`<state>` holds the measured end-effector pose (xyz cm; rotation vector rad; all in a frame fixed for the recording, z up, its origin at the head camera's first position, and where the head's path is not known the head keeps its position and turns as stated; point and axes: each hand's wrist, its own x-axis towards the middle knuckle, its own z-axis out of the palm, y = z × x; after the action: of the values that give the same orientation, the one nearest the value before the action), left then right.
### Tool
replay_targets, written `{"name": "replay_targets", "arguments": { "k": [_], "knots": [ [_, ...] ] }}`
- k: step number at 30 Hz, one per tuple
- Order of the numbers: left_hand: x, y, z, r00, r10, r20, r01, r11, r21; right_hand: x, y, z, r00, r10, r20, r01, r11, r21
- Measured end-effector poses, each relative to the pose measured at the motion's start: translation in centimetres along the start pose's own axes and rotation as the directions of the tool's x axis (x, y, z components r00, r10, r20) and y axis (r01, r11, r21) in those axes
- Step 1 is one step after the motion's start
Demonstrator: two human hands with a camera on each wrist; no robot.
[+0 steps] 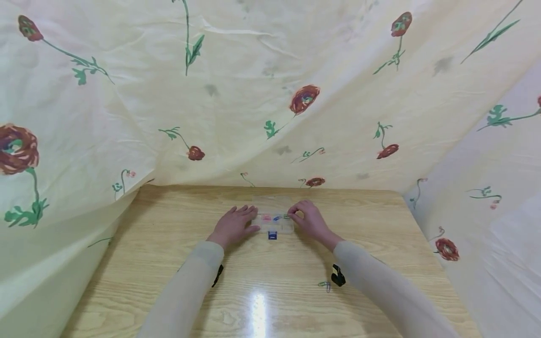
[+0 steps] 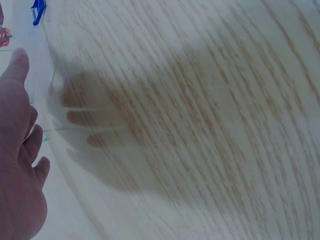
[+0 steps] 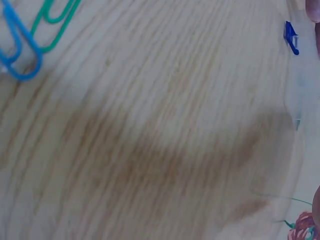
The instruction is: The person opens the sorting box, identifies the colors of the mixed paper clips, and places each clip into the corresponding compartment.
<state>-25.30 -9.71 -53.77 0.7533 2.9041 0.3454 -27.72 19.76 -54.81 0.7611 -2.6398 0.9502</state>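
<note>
A clear plastic compartment box (image 1: 274, 228) with a blue latch (image 1: 272, 235) lies on the table, its transparent lid (image 1: 270, 203) raised toward the back. Pink paper clips (image 1: 266, 217) and blue paper clips (image 1: 276, 218) sit in neighbouring back compartments. My left hand (image 1: 234, 226) rests at the box's left edge, fingers extended; the left wrist view shows the thumb (image 2: 19, 67) beside the box. Over the right back compartment, my right hand (image 1: 310, 220) pinches a small green paper clip (image 1: 286, 216) with its fingertips. Only slivers of that hand show in the right wrist view.
A green paper clip (image 3: 55, 25) and a blue paper clip (image 3: 22, 47) lie on the wooden table (image 1: 270, 267) near my right forearm. Black wrist devices (image 1: 338, 275) sit under both forearms. Flowered cloth (image 1: 236, 94) hangs behind and at both sides.
</note>
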Motion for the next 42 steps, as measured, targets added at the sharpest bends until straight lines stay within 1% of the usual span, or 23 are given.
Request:
{"name": "replay_targets", "arguments": {
  "k": [6,9,12,16,20,23,26,35,38,42],
  "knots": [
    [0.0,0.4,0.0,1.000,-0.004,0.007,0.004,1.000,-0.004,-0.4,0.4,0.3,1.000,0.025,-0.005,-0.025,1.000,0.017],
    [-0.1,0.5,-0.1,1.000,-0.005,0.014,0.005,1.000,0.007,-0.9,0.2,0.1,0.999,0.048,0.003,-0.048,0.998,0.032],
    [-0.4,0.6,-0.3,1.000,-0.002,0.014,0.002,1.000,-0.005,-1.4,0.0,-0.3,0.998,0.060,0.015,-0.060,0.997,0.050],
    [-0.6,0.7,-0.3,1.000,-0.005,0.014,0.005,1.000,-0.031,-2.3,-0.2,-0.8,0.999,0.041,0.011,-0.041,0.997,0.067],
    [-0.7,0.7,-0.1,1.000,-0.014,0.016,0.015,1.000,-0.020,-3.3,-0.4,-1.6,1.000,0.005,0.001,-0.005,0.995,0.097],
    [-0.8,0.7,0.0,1.000,-0.017,0.017,0.017,1.000,-0.016,-4.2,-0.8,-2.2,1.000,-0.021,-0.012,0.023,0.994,0.103],
    [-0.9,0.6,0.0,1.000,-0.017,0.017,0.017,1.000,-0.026,-5.3,-1.1,-2.9,0.999,-0.033,-0.012,0.034,0.995,0.099],
    [-0.9,0.6,0.1,1.000,-0.018,0.024,0.018,1.000,-0.020,-8.8,-1.9,-4.8,0.999,0.001,0.046,-0.005,0.997,0.077],
    [-0.8,0.7,0.1,1.000,-0.018,0.024,0.018,1.000,-0.015,-10.0,-1.9,-5.3,0.999,-0.004,0.054,0.001,0.998,0.068],
    [-0.8,0.9,0.0,1.000,-0.014,0.007,0.014,1.000,-0.015,-11.4,-1.9,-5.7,0.998,0.005,0.055,-0.008,0.998,0.062]
  ]
}}
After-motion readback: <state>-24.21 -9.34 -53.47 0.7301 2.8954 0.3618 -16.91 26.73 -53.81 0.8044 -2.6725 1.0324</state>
